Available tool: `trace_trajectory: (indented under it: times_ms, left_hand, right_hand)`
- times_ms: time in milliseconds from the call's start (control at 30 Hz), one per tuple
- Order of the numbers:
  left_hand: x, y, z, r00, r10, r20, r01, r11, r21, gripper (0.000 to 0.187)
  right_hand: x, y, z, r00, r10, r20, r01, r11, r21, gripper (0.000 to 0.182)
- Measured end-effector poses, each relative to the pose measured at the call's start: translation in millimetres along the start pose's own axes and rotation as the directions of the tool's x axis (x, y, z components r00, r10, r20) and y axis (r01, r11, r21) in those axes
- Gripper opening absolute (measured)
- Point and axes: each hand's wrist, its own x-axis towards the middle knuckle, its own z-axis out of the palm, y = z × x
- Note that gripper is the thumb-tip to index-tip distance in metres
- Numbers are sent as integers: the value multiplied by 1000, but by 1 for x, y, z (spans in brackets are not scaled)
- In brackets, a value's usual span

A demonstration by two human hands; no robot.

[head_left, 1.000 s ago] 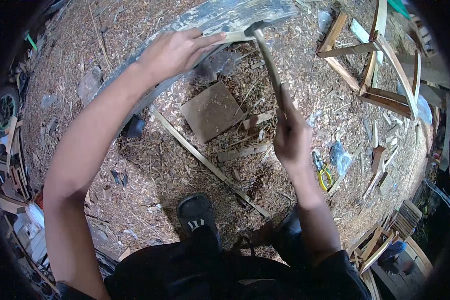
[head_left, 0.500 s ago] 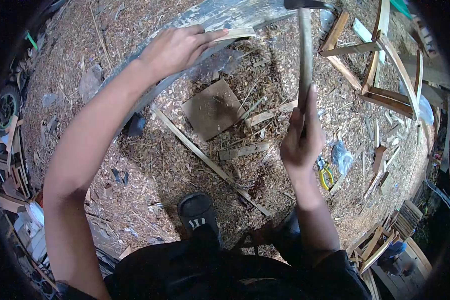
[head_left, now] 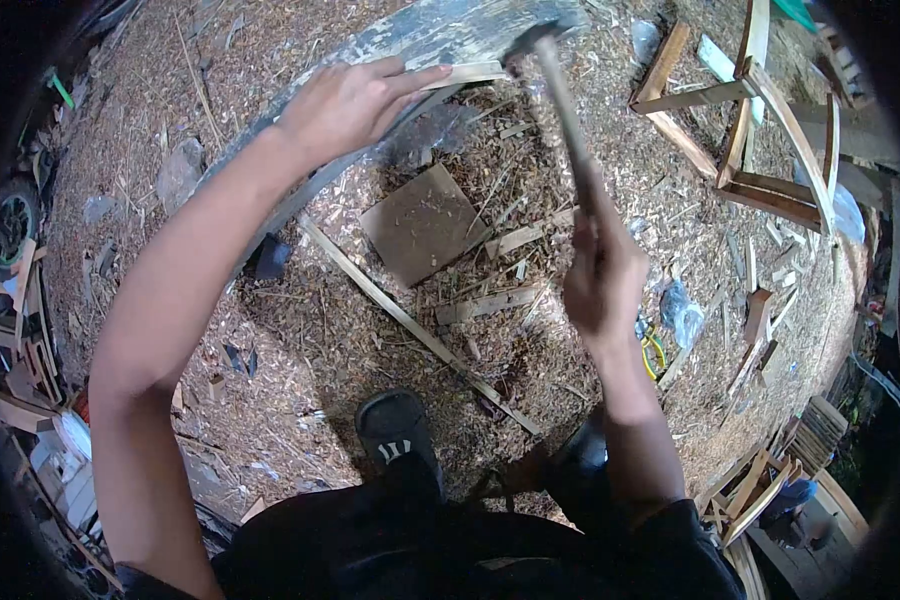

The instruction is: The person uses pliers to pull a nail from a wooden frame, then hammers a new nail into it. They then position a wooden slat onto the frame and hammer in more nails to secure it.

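My left hand grips a short pale wood strip, holding it over the edge of a worn, paint-flecked board. My right hand is wrapped round the wooden handle of a hammer. The dark hammer head, slightly blurred, is beside the right end of the strip; whether they touch cannot be made out.
A square brown board and a long thin strip lie on wood chips. Yellow-handled pliers are right of my right hand. Wooden frames stand at the upper right. Another person is at the lower right.
The hammer has swung left and its head has come down from the top edge to the strip's end. My left hand and the strip have barely moved.
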Motion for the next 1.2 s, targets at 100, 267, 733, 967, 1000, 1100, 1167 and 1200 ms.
trace_trajectory:
  times_ms: [100, 267, 733, 967, 1000, 1100, 1167, 1200]
  left_hand:
    - [-3, -1, 3, 1000, 13, -4, -13, 1000, -5, 49]
    - [6, 3, -7, 999, 8, 41, -8, 1000, 5, 40]
    - [18, 16, -32, 954, -202, 221, 276, 882, -382, 34]
    - [8, 16, -7, 945, -303, 127, 325, 802, -502, 37]
    - [6, 21, -10, 924, -343, 171, 381, 776, -503, 38]
    - [1, 32, -13, 901, -346, 263, 434, 740, -514, 37]
    - [-1, 38, -10, 917, -304, 260, 399, 746, -533, 37]
    - [-4, 45, -14, 874, -358, 329, 486, 667, -565, 36]
  right_hand:
    - [-3, 0, 6, 974, -157, -162, 157, 987, -8, 54]
    - [-8, 0, -4, 996, 57, 75, -64, 993, 98, 47]
    - [-87, 62, -10, 968, 158, -193, -198, 958, -206, 28]
    - [-103, 74, -27, 972, 159, -171, -187, 968, -168, 19]
    - [-107, 69, -28, 964, 222, -147, -243, 959, -148, 19]
    - [-115, 68, -27, 933, 321, -166, -341, 934, -109, 17]
    - [-121, 74, -30, 970, 189, -156, -209, 970, -126, 19]
    - [-124, 82, -34, 961, 210, -179, -234, 964, -124, 19]
